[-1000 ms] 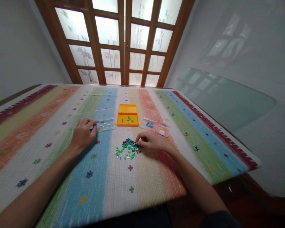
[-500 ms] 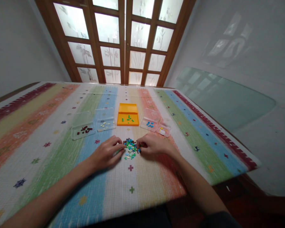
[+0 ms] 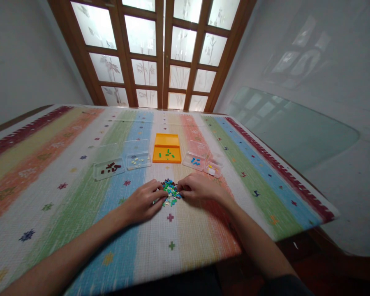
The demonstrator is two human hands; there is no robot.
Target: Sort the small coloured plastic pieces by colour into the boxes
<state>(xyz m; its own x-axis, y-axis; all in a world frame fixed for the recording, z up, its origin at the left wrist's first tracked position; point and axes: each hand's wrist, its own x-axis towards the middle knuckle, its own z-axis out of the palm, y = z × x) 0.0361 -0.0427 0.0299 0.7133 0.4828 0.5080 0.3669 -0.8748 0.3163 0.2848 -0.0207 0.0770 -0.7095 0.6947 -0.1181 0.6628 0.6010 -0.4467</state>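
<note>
A small heap of mixed toy bricks (image 3: 172, 194), green, blue, white and dark brown, lies on the striped tablecloth between my hands. My left hand (image 3: 147, 200) rests at the heap's left side, with bent fingers and thumb closed together at its edge. On the opposite side, my right hand (image 3: 199, 187) touches the heap with curled fingers and a pinched thumb and forefinger. Whatever either hand's fingertips hold is hidden or too small to name. Beyond the heap stands an open orange case (image 3: 167, 140) with several green bricks in its near half.
Left of the case are a clear box (image 3: 109, 178) with brown bricks and another clear box (image 3: 139, 167) with pale bricks. To its right, one clear box (image 3: 193, 167) holds blue bricks, and a smaller box (image 3: 216, 176) holds yellow and white ones. Wooden glazed doors (image 3: 160, 61) stand behind the table.
My left hand has shifted slightly right and its fingertips now cover more of the heap's left edge. My right hand stays in nearly the same place. The view has tilted a little.
</note>
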